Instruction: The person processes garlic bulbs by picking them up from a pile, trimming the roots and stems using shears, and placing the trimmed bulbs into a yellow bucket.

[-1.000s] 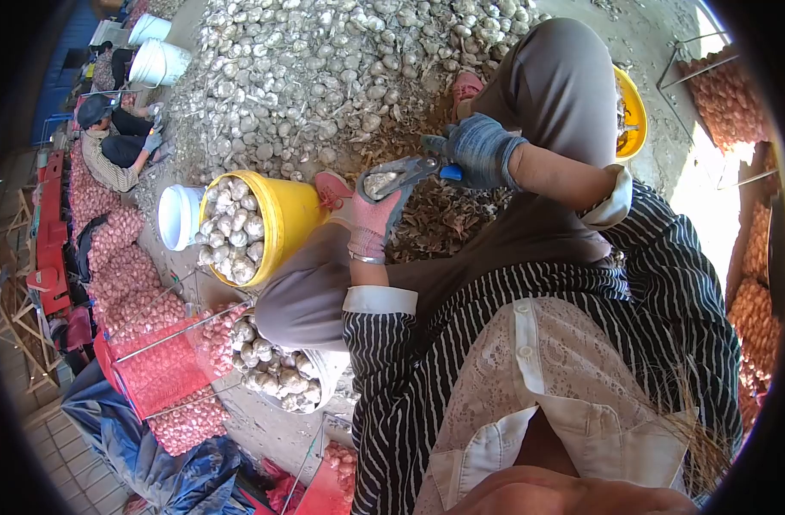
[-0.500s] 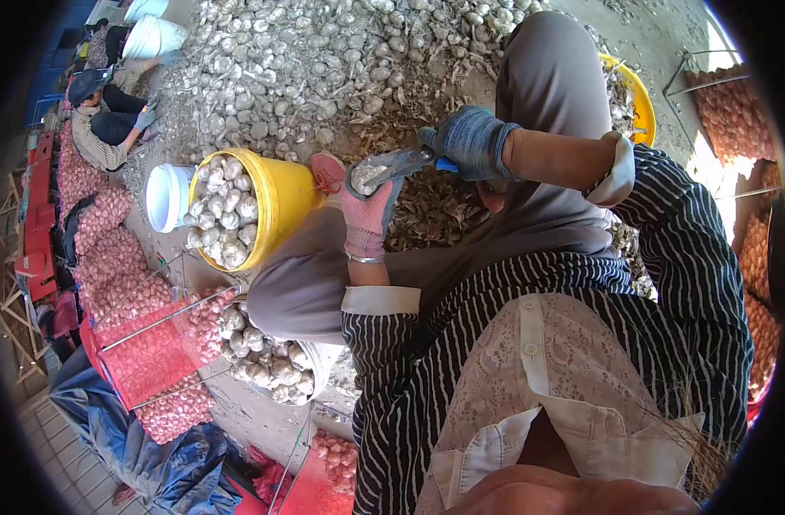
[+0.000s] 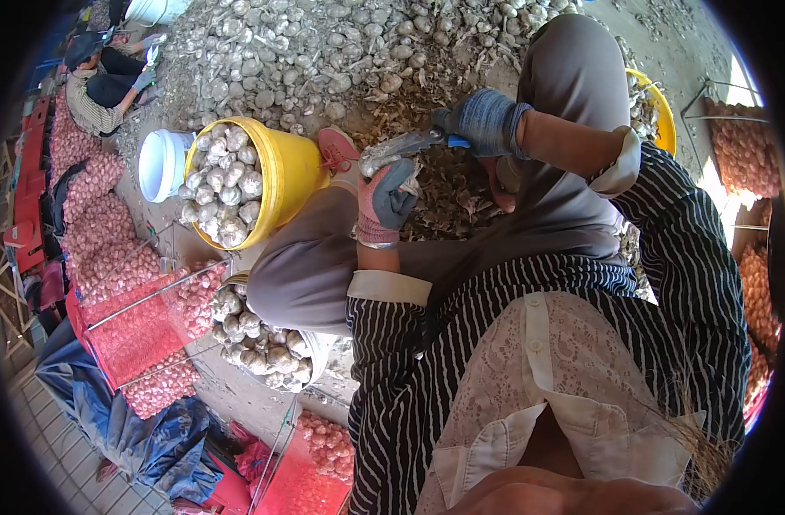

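Observation:
My left hand (image 3: pixel 386 199), in a pink and grey glove, has its fingers closed around a garlic bulb, mostly hidden by the fingers. In a blue-grey glove, my right hand (image 3: pixel 483 123) grips a cutting tool (image 3: pixel 410 146) with blue on its handle. The tool's metal end lies across the top of the left hand, against the garlic. Dry leaf scraps (image 3: pixel 444 202) cover the ground below both hands. Left of the hands, a yellow bucket (image 3: pixel 295 176) full of garlic bulbs stands near a pink shoe.
A white bucket (image 3: pixel 163 163) stands beside the yellow one. Another bucket of garlic (image 3: pixel 268 352) is by my left knee. Loose garlic (image 3: pixel 289 60) spreads ahead. Red net sacks (image 3: pixel 109 249) line the left, where a co-worker (image 3: pixel 105 86) sits. A yellow container (image 3: pixel 661 112) is at right.
My left hand has turned and its fingers have folded over the garlic. The tool has shifted slightly with my right hand. The view has moved a little, and the co-worker's hands have changed position.

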The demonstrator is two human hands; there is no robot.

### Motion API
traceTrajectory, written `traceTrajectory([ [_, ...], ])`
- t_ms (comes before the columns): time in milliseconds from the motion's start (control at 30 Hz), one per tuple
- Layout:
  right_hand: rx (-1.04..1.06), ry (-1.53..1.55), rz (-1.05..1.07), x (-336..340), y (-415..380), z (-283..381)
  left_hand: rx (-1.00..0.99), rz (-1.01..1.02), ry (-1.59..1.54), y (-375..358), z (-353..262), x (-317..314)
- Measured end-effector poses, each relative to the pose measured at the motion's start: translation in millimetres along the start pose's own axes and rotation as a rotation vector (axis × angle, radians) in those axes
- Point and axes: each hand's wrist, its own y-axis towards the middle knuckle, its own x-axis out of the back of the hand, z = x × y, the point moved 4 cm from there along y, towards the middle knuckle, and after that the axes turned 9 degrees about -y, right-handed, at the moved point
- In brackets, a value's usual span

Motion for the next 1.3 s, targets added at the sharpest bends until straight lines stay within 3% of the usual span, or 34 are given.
traceTrajectory([
  [133, 0.003, -0.059, -0.065, -1, 13, -10, 0.032, 0.022, -0.209, -6, -11, -27],
  [200, -0.08, 0.093, -0.16, 1, 23, -20, 0.215, 0.605, -0.717, -22, -36, -95],
  [233, -0.075, 0.087, -0.165, 10, 24, -16, 0.207, 0.609, -0.714, -26, -38, -96],
  [300, -0.145, 0.122, -0.151, 29, 24, -10, 0.074, 0.22, -0.472, -25, -40, -75],
  [333, -0.134, 0.109, -0.163, 42, 22, -6, 0.098, 0.213, -0.616, -17, -32, -57],
  [433, -0.045, 0.213, -0.285, 68, 12, 8, 0.0, 0.148, -0.554, -18, -57, -47],
  [500, 0.059, 0.005, -0.34, 78, 9, 17, -0.067, 0.081, -0.478, -18, -65, -35],
  [567, 0.064, -0.027, -0.294, 83, 9, 27, -0.135, -0.035, 0.026, -6, -65, -6],
  [633, 0.113, -0.086, -0.299, 84, 10, 38, -0.127, -0.01, 0.08, -19, -88, -36],
  [700, 0.107, -0.066, -0.257, 90, 9, 48, -0.106, -0.112, 0.538, -29, -105, -59],
  [733, 0.078, 0.1, -0.173, 91, 10, 48, -0.284, -0.165, 0.631, -36, -113, -63],
  [767, 0.05, 0.269, -0.09, 90, 9, 48, -0.292, -0.172, 0.644, -41, -116, -66],
  [800, 0.024, 0.397, -0.252, 79, 12, 40, -0.266, -0.168, 0.532, -46, -118, -68],
  [833, 0.034, 0.402, -0.266, 72, 14, 36, -0.241, -0.163, 0.42, -51, -121, -72],
  [867, 0.035, 0.659, -0.39, 70, 11, 28, -0.294, -0.057, 0.251, -59, -125, -80],
  [900, 0.037, 0.915, -0.509, 68, 7, 19, -0.282, -0.117, -0.014, -63, -125, -80],
  [967, 0.117, 0.991, -0.616, 64, -7, 6, -0.232, 0.121, -0.411, -61, -136, -95],
  [1033, 0.013, 0.724, -0.507, 84, -47, 9, -0.245, 0.174, -0.414, -50, -146, -107],
  [1100, -0.041, 0.704, -0.488, 77, -70, 6, -0.243, 0.24, -0.427, -33, -150, -125],
  [1167, -0.106, 0.852, -0.528, 62, -83, 0, -0.264, 0.18, -0.418, -13, -148, -142],
  [1200, -0.137, 0.844, -0.548, 57, -88, -4, -0.201, 0.35, -0.502, 1, -147, -155],
  [1267, -0.33, 0.877, -0.332, 38, -96, -14, -0.09, 0.465, -0.658, 27, -136, -175],
  [1300, -0.359, 0.875, -0.345, 31, -99, -17, 0.0, 0.548, -0.809, 37, -129, -182],
])
